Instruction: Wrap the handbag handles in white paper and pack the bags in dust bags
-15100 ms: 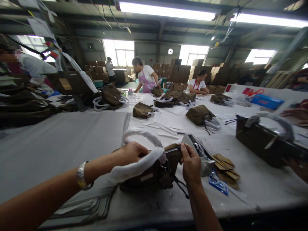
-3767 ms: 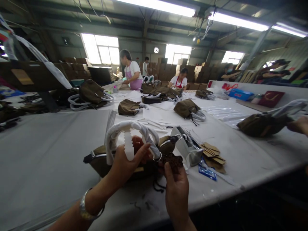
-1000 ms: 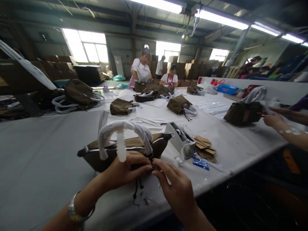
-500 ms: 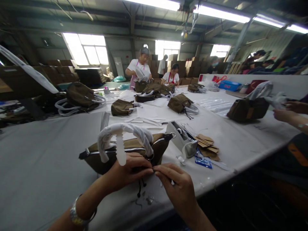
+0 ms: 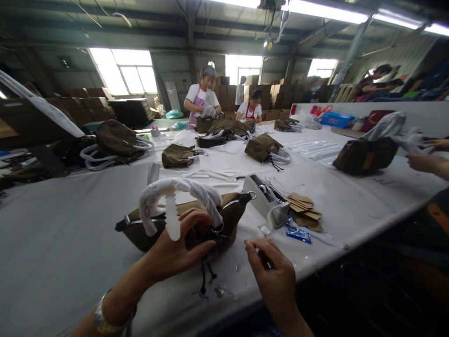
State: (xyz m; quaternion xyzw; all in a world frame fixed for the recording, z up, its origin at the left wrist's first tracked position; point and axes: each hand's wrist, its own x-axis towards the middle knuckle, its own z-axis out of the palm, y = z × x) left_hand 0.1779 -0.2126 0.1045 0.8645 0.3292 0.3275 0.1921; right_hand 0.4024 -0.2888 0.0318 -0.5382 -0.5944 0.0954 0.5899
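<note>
An olive-brown handbag [image 5: 229, 216] with a silver zip stands on the white table in front of me. Its looped handles [image 5: 196, 188] are wrapped in white film, and a white notched strip [image 5: 172, 217] hangs from them. My left hand [image 5: 185, 245] grips the near side of the bag below the zip, its thumb beside the metal ring at the handle's base. Two black knotted cord ends [image 5: 203, 281] dangle under that hand. Apart from the bag, my right hand [image 5: 273, 264] is closed over the table, thumb and forefinger pinched; anything between them is too small to make out.
Right of the bag are a grey tape dispenser [image 5: 265, 202], brown paper tags [image 5: 305, 210] and a blue packet [image 5: 298, 234]. Several similar bags [image 5: 268, 149] lie farther back. A co-worker's hands [image 5: 430, 159] are at a bag on the right; two people work across the table.
My hands have parted: the right has moved right, away from the bag. My left thumb and fingers have spread around the bag's near side. The co-worker's hands at right have shifted slightly.
</note>
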